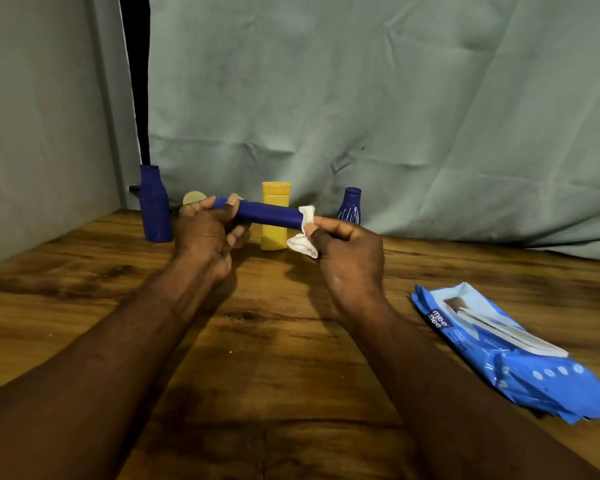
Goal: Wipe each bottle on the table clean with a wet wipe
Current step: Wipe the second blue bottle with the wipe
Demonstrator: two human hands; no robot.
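My left hand [205, 233] grips the blue bottle [267, 215]; right hand [347, 251] pinches the wipe [305, 233] round its end. Three bottles [275, 216] apparently wait behind.

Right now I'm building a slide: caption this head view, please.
Left hand holds a blue bottle level; right hand pinches a wet wipe round its end.

I've got the blue bottle [265, 214] sideways over the table [274, 341], left hand [205, 233] gripping one end, right hand [347, 251] pinching the wipe [303, 237] on the other.
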